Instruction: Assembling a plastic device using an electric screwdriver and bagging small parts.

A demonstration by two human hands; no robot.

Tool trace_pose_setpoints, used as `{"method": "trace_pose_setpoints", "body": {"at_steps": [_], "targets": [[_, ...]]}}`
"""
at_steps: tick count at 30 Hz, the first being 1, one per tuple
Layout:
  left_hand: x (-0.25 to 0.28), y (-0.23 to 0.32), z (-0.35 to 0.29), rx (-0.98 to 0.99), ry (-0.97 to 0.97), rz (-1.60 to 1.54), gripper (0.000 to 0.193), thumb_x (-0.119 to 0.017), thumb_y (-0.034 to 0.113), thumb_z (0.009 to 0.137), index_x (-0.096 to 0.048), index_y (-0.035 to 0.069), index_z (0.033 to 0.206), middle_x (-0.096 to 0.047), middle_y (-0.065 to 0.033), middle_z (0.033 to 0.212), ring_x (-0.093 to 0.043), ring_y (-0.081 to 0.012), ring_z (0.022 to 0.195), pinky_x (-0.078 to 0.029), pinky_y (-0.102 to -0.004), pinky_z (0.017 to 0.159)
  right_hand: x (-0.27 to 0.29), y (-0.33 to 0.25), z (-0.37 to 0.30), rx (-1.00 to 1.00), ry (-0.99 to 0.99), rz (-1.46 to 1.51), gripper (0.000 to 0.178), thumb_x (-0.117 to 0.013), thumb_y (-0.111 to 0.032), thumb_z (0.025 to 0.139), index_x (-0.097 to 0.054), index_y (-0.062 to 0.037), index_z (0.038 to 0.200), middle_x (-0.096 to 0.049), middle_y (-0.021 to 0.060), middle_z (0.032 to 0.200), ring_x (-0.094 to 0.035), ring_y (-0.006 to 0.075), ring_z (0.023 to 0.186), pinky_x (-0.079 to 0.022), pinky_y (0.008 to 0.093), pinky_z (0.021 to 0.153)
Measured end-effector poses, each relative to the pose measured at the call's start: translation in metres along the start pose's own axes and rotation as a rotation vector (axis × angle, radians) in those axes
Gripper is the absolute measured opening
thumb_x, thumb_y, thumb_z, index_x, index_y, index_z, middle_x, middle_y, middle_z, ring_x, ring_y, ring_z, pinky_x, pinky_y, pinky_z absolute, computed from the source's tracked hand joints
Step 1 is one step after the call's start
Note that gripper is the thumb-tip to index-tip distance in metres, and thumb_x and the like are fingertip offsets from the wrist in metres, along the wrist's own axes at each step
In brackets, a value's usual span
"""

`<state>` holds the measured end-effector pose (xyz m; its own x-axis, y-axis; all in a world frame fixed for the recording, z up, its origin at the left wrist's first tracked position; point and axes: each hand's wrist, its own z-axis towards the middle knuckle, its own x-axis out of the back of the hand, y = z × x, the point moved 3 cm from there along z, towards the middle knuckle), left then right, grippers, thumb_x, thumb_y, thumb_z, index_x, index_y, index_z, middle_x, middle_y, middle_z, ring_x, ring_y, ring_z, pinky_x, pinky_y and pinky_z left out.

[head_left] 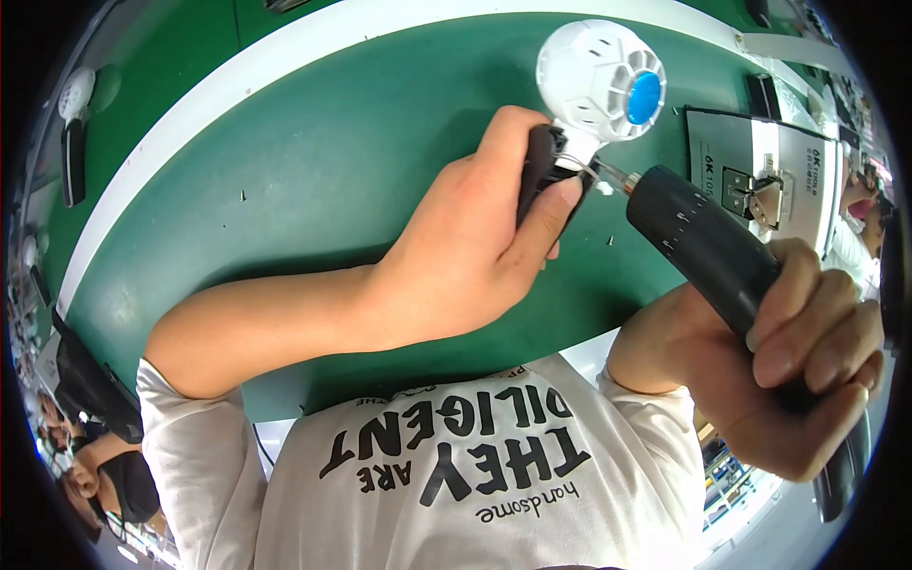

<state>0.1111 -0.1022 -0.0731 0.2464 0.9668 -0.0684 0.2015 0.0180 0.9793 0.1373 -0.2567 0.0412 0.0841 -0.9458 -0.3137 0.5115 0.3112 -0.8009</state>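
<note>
"What's the left hand (475, 228) doing?"

"I have it closed around the black handle (538, 169) of a white-headed gadget (583, 84), thumb pressed along the side. The gadget is over the far right part of the green table (323, 190)."

"And the right hand (807, 351)?"

"My fingers there wrap around a black screwdriver (698, 242), its tip at the gadget's neck; I can't tell whether they touch."

"Anything around?"

"A small screw (610, 241) lies near the screwdriver, a second screw (242, 197) well apart, left. A silver case (807, 190) sits far right."
</note>
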Motion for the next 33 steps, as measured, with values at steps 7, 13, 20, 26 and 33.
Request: {"method": "trace_pose_setpoints", "body": {"at_steps": [7, 13, 20, 26, 33], "targets": [[0.004, 0.006, 0.005, 0.052, 0.069, -0.183, 0.030, -0.053, 0.016, 0.106, -0.040, 0.000, 0.128, -0.061, -0.0076, 0.088, -0.062, -0.0129, 0.069, -0.051, -0.0285, 0.063, -0.003, -0.009, -0.006, 0.117, -0.013, 0.173, 0.025, -0.073, -0.026, 0.090, -0.054, -0.0100, 0.093, -0.054, -0.0011, 0.078, -0.052, 0.0145, 0.059, -0.044, 0.0326, 0.063], [0.005, -0.002, 0.004, 0.017, 0.088, -0.323, 0.039, -0.055, 0.021, 0.105, -0.038, -0.002, 0.132, -0.059, -0.0121, 0.107, -0.065, -0.0153, 0.080, -0.055, -0.0313, 0.069, 0.103, -0.084, 0.035, 0.425, 0.224, -0.242, 0.018, -0.066, -0.014, 0.078, -0.049, -0.0128, 0.071, -0.047, -0.0013, 0.070, -0.047, 0.0118, 0.057, -0.040, 0.0309, 0.060], [-0.002, -0.008, 0.009, -0.041, 0.001, -0.280, 0.044, -0.060, 0.014, 0.102, -0.036, -0.002, 0.135, -0.059, -0.0107, 0.106, -0.065, -0.0144, 0.082, -0.055, -0.0307, 0.071, 0.111, -0.025, 0.066, 0.244, 0.234, -0.560, 0.021, -0.056, -0.015, 0.087, -0.044, -0.0113, 0.070, -0.040, 0.0013, 0.070, -0.043, 0.0148, 0.059, -0.039, 0.0324, 0.061], [0.004, -0.007, 0.007, -0.058, 0.010, -0.247, 0.047, -0.062, 0.009, 0.099, -0.035, -0.002, 0.136, -0.059, -0.0104, 0.106, -0.064, -0.0141, 0.081, -0.055, -0.0299, 0.070, 0.122, -0.055, 0.049, 0.146, 0.100, -0.080, 0.015, -0.061, -0.011, 0.080, -0.047, -0.0106, 0.075, -0.043, -0.0017, 0.071, -0.043, 0.0106, 0.057, -0.037, 0.0281, 0.060], [0.006, -0.002, 0.004, -0.088, -0.002, -0.225, 0.050, -0.063, 0.006, 0.098, -0.034, -0.001, 0.137, -0.059, -0.0107, 0.106, -0.064, -0.0139, 0.080, -0.055, -0.0291, 0.069, 0.120, -0.078, 0.041, 0.152, 0.034, 0.066, 0.013, -0.058, -0.012, 0.087, -0.047, -0.0049, 0.088, -0.045, 0.0050, 0.084, -0.047, 0.0150, 0.073, -0.040, 0.0350, 0.075]]}}
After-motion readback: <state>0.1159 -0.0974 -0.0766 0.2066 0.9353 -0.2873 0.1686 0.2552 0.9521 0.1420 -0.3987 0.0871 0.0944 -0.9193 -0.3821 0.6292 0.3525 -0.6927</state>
